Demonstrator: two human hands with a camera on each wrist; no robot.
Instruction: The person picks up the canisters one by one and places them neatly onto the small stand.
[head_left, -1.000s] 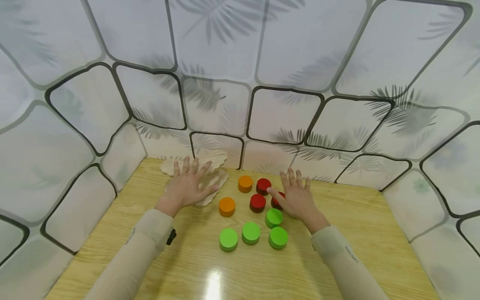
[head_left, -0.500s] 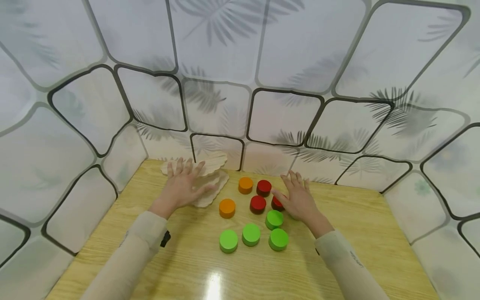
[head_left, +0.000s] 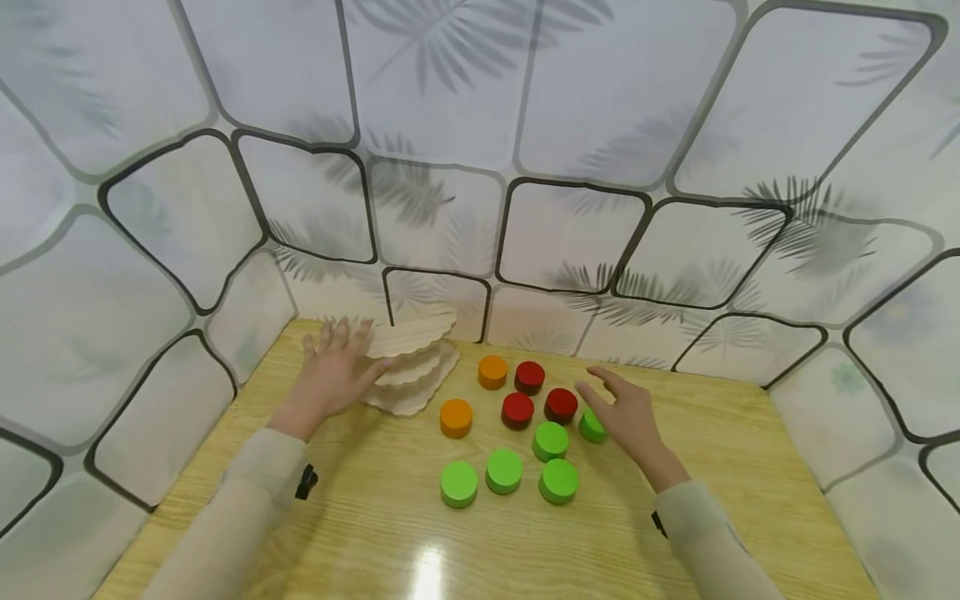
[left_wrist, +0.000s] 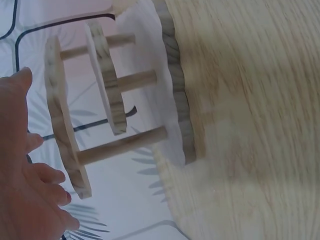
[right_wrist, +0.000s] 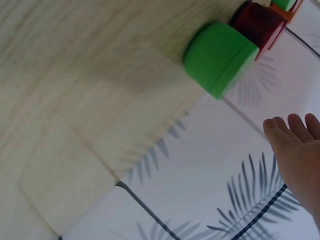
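Note:
A pale wooden tiered stand (head_left: 405, 333) with scalloped tiers stands at the back left of the table. In the left wrist view, dowels join the tiers of the stand (left_wrist: 172, 85). My left hand (head_left: 327, 375) is beside its left side, fingers spread, overlapping the upper tier's edge. My right hand (head_left: 628, 415) hovers at the right of a group of small round blocks, thumb and fingers apart, holding nothing. Its thumb side overlaps a green block (head_left: 591, 427), which also appears large in the right wrist view as a green cylinder (right_wrist: 217, 57).
Three red blocks (head_left: 517, 410) and two orange blocks (head_left: 456, 418) lie mid-table. Several more green blocks (head_left: 503, 471) lie nearer the front. A patterned cloth wall (head_left: 570, 233) encloses the wooden table (head_left: 360, 533) at the back and sides.
My left hand has slid left, uncovering more of the stand. The right hand has drawn right and back, its fingers bending a little, revealing a red block and a green block.

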